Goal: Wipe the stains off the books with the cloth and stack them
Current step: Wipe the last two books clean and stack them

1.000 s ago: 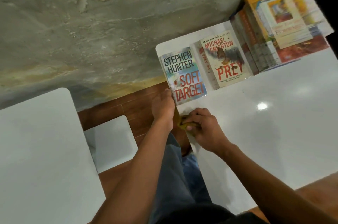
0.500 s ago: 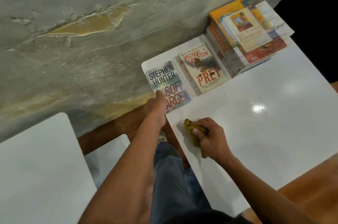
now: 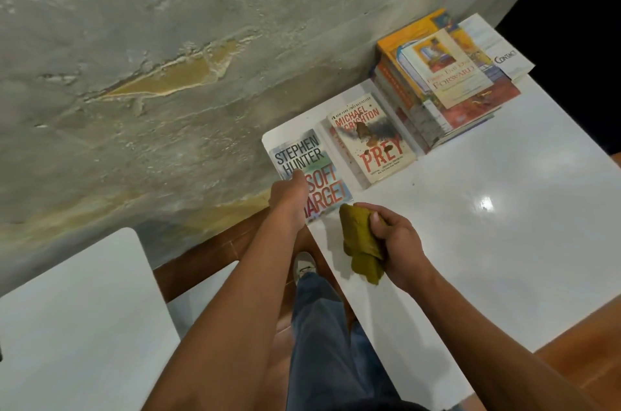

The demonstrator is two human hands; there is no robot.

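A paperback titled Soft Target (image 3: 319, 172) lies flat at the far left corner of the white table (image 3: 487, 242). My left hand (image 3: 289, 199) rests on its near left part and hides that part of the cover. Beside it on the right lies the book Prey (image 3: 373, 138), with brown stains on its cover. My right hand (image 3: 393, 239) grips a crumpled olive-yellow cloth (image 3: 359, 242) just above the table, near the lower edge of Soft Target.
A stack of several books (image 3: 447, 81) stands at the far right against the rough grey wall (image 3: 168, 57). A second white table (image 3: 74, 326) and a white stool (image 3: 201, 286) sit to the left. My jeans and shoe show over the brown floor.
My right hand has lifted the cloth off the table and brought it nearer to Soft Target. My left hand has slid further onto that book's cover. The camera has shifted.
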